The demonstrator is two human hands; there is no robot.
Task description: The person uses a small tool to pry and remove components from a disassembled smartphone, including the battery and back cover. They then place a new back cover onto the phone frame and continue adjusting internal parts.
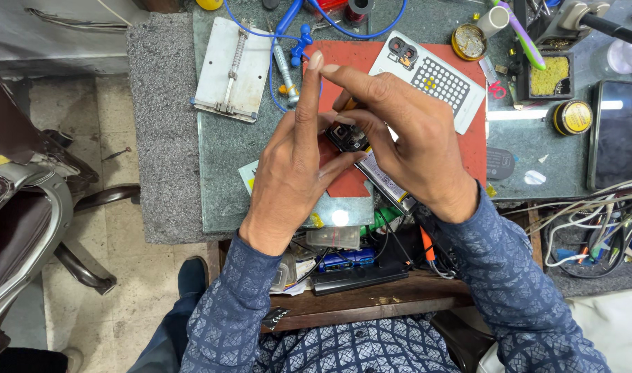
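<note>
Head view is showing both hands meeting over a red mat (468, 148) on a glass-topped bench (226, 148). Left hand (291, 166) is coming up from below, index finger pointing straight up, thumb and lower fingers pinching the left side of a small dark phone part (347, 136). Right hand (406, 138) is reaching across from the right, fingers curling over the same part and gripping it from above and behind, index finger stretching left past the left fingertip. Phone part is sitting between the two hands, raised just above the mat, mostly hidden; only a dark squarish face is showing. A slim silvery piece (385, 183) is lying under the right palm; cannot tell whether it is joined to the part.

A white phone back cover (433, 79) with a camera cutout is lying on the mat's upper edge, well apart from the hands. A metal holder plate (229, 69) is resting at upper left, blue cable (274, 34) looping beside it. A dark phone (616, 135) is lying face up at far right, a round tin (572, 117) just beside it. Tangled cables (592, 228) are hanging at lower right.
</note>
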